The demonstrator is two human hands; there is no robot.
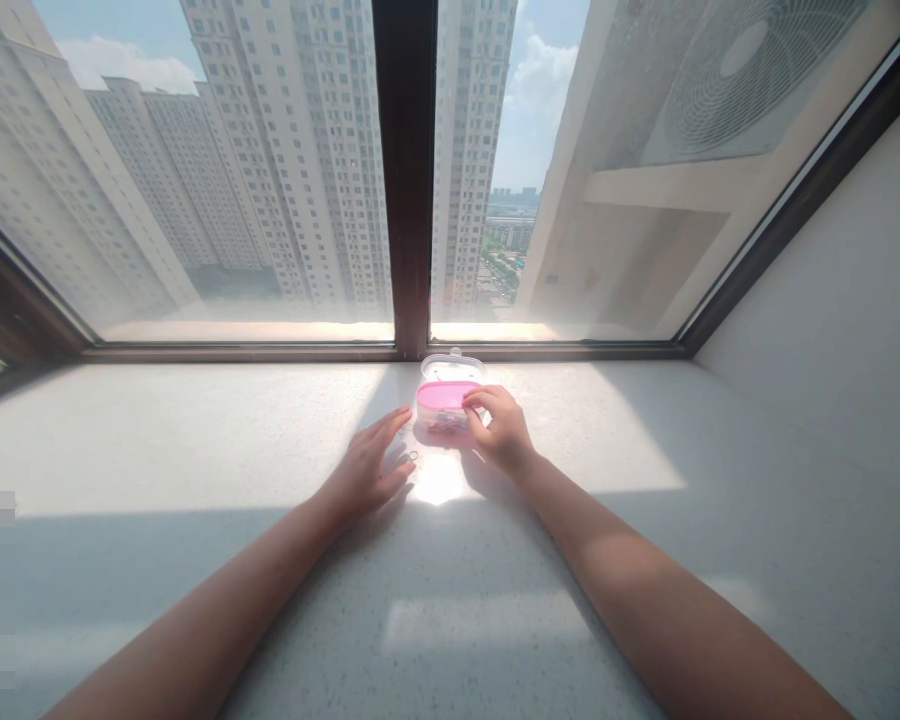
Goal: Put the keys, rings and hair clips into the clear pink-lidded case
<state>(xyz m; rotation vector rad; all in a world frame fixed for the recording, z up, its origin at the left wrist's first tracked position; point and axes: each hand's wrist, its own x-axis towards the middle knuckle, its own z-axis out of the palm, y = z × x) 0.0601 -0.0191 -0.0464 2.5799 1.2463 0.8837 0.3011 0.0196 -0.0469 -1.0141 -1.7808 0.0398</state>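
A small clear plastic box (439, 424) with a pink rim and pink inside (444, 395) stands on the sill by the window frame. Its clear lid (454, 368) is raised at the back. Small items show dimly through the front wall; their kind is unclear. My right hand (499, 425) is closed at the box's right edge, fingertips over the pink rim and thumb at the outer wall. To the left of the box, my left hand (371, 465) rests with fingers apart. By its thumb tip is a small ring-shaped thing (413, 456), too small to name.
The pale speckled sill (450, 580) spreads out under both arms. Behind the box runs a dark window frame (411, 200) with glass on either side. A white wall (817, 330) bounds the right. Bright sun patches and shadows cross the sill.
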